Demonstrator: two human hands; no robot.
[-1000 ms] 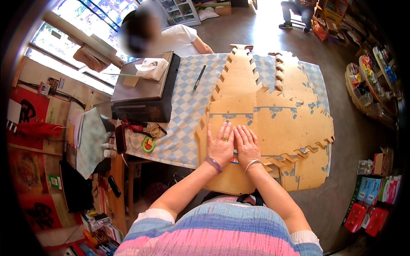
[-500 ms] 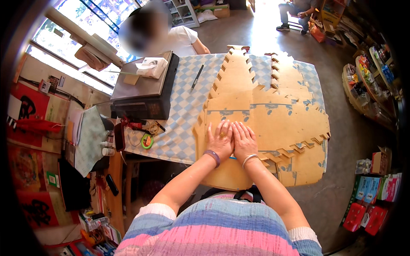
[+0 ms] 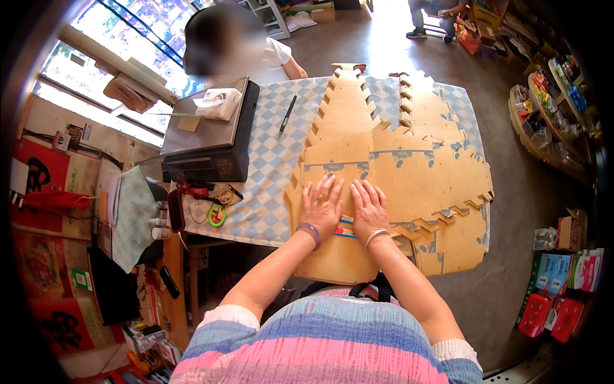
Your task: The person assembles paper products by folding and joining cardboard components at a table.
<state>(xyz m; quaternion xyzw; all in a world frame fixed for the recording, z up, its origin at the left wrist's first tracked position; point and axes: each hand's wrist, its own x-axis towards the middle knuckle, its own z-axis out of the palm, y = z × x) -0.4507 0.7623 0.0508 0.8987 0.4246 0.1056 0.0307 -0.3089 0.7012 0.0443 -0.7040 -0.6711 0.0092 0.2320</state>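
Observation:
Tan, thin board-like sheets (image 3: 409, 182) with stepped, sawtooth edges lie over the right part of the table. I cannot tell whether they are card or plywood. Flat on them near the front rests my left hand (image 3: 322, 208), fingers stretched out, a purple bangle at its wrist. Beside it, a small gap away, my right hand (image 3: 369, 210) also lies flat with fingers spread slightly, wearing a pale bangle. Neither hand grips anything. Narrow blue and red strips (image 3: 346, 233) show between the wrists, partly hidden by the hands.
A blue-and-white checked tablecloth (image 3: 265, 150) covers the table. On its left stand a weighing scale (image 3: 211, 137) with a tissue pack (image 3: 219, 104), a pen (image 3: 288, 112) and green-handled scissors (image 3: 217, 216). A person (image 3: 279, 61) is at the far side; another sits farther back.
My hands, pressed side by side half a second ago, have drawn apart, the left one shifting left. The blue and red strips between them show more now.

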